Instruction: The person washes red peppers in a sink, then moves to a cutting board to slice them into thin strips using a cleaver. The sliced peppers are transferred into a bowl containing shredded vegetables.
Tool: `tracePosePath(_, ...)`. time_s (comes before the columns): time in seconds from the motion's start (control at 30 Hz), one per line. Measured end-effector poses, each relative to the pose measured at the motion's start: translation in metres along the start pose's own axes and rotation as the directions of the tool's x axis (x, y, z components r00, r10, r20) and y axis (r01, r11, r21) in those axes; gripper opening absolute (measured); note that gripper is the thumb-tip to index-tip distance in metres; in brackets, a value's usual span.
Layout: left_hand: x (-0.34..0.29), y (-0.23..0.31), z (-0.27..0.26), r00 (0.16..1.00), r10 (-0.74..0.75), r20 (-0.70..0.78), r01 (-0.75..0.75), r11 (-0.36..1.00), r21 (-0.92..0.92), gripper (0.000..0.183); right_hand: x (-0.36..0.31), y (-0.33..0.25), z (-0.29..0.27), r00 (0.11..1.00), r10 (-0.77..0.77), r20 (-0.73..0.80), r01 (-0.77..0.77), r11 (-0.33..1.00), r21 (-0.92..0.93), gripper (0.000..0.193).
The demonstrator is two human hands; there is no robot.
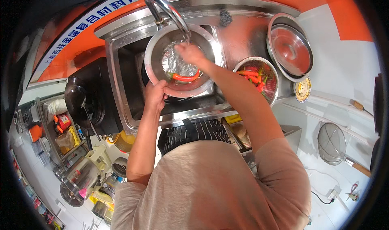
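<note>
A wide metal basin [151, 67] sits in the sink under the curved tap [178, 17], with water in its bottom. My left hand [155, 95] grips the basin's near left rim, fingers closed on it. Inside the basin, my right hand [189, 53] is under the tap's spout, its fingers smeared by motion. Whether it holds anything cannot be made out. A red chili pepper [186, 77] lies in the water below that hand, near the basin's front wall. To the right, a perforated metal colander [272, 88] holds several red and green chili peppers [252, 74], partly behind my right forearm.
Nested metal bowls [291, 47] lean at the counter's right end, beside a small patterned dish [302, 90]. A dark scouring pad [225, 18] is by the back ledge. Left of the sink [117, 88] stands a black wok [81, 100]. A wire strainer [331, 144] hangs on the right wall.
</note>
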State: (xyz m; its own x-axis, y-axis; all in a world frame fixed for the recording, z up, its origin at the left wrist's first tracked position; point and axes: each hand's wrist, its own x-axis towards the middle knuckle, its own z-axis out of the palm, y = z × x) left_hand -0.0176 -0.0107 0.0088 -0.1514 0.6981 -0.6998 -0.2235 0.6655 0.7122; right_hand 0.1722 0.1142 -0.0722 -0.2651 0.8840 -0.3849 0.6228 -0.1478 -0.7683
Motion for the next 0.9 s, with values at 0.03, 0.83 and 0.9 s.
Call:
tracePosePath(0.03,0.0,0.0,-0.001,1.0,0.003,-0.017,-0.003,1.0,-0.014,0.013,0.001,0.001,-0.013,0.987,0.162,-0.019,-0.157,0.975,0.159,0.035)
tracePosePath(0.83,0.01,-0.008,0.013,0.992,-0.065,0.104,0.062,0.997,0.038,0.015,-0.112,-0.036,-0.099,0.975,0.069,-0.212,-0.04,0.99,0.138,0.067)
tracePosePath(0.9,0.011,-0.007,0.013,0.99,-0.096,0.103,0.092,0.995,0.041,0.011,-0.146,-0.014,-0.129,0.868,-0.355,-0.347,0.262,0.921,-0.288,0.052)
